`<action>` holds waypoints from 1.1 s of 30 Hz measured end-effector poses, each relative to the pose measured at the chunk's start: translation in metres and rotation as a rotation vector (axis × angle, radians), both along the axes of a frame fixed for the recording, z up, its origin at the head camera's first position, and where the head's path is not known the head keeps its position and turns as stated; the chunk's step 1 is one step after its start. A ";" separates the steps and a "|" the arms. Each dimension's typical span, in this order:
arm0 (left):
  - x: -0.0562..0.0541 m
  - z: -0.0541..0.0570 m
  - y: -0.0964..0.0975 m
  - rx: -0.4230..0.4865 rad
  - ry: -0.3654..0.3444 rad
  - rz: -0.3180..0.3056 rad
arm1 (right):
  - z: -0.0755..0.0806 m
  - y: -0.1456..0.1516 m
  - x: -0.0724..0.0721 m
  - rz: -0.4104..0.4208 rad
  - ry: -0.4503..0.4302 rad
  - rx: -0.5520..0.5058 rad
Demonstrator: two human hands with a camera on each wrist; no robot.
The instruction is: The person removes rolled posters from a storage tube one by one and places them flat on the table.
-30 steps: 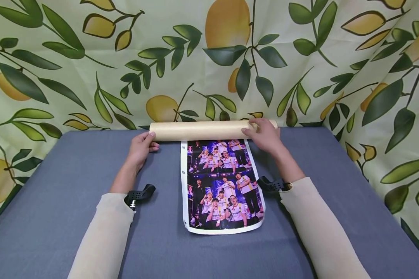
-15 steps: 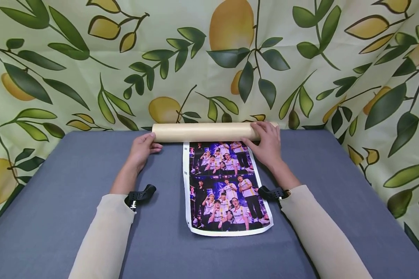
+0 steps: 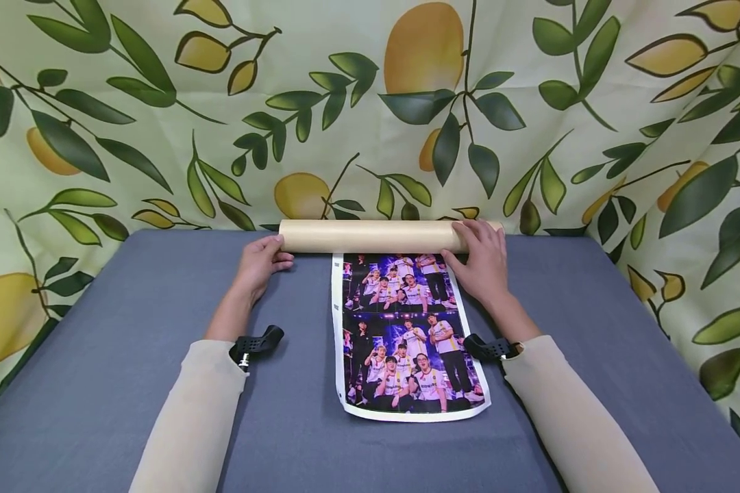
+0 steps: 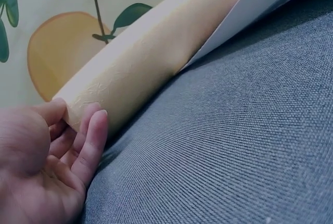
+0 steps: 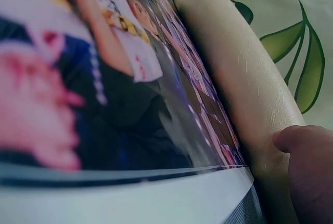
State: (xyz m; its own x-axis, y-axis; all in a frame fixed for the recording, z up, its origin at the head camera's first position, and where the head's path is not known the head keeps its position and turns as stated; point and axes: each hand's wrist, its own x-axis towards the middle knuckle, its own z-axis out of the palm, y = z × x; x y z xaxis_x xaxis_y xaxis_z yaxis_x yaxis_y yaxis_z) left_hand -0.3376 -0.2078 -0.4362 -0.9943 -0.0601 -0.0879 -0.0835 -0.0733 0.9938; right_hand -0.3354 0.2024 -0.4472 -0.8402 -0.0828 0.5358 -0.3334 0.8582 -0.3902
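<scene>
A long cream paper tube (image 3: 370, 236) lies crosswise at the back of the table. From its front side a glossy printed poster (image 3: 401, 342) runs towards me, with a white border and two stacked group photos; its far end meets the tube. My left hand (image 3: 259, 263) pinches the tube's left end between thumb and fingers, as the left wrist view also shows. Near the right end, my right hand (image 3: 484, 263) grips the tube, fingers over the top and thumb (image 5: 291, 138) on the near side. The ends of its fingers are hidden behind the tube.
A blue-grey cloth (image 3: 284, 438) covers the table. Close behind the tube hangs a pale curtain (image 3: 345, 137) printed with leaves and yellow fruit. A black wrist mount (image 3: 262, 340) sits at the left sleeve, and another mount (image 3: 487, 347) overlaps the poster's right edge.
The right hand's thumb has slid down to the tube's near lower edge, and its fingers have spread over the top. The left hand keeps its hold. The head view has shifted slightly.
</scene>
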 end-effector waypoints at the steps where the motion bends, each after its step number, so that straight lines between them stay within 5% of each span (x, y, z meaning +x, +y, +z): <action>1: 0.000 0.000 0.000 0.020 -0.001 0.012 | 0.000 0.000 0.000 0.000 0.003 0.002; 9: -0.001 0.000 0.001 0.125 -0.019 0.109 | 0.000 0.001 0.002 -0.004 -0.012 0.016; 33: 0.002 0.003 -0.001 0.068 0.016 0.355 | -0.003 0.003 0.000 0.000 -0.024 0.047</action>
State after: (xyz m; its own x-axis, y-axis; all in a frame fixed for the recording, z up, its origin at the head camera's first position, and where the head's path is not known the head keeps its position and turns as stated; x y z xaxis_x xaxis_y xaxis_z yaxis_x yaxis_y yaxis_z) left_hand -0.3356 -0.2088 -0.4331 -0.9139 -0.3962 -0.0884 -0.0256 -0.1611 0.9866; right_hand -0.3357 0.2052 -0.4504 -0.8529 -0.1079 0.5109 -0.3246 0.8759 -0.3570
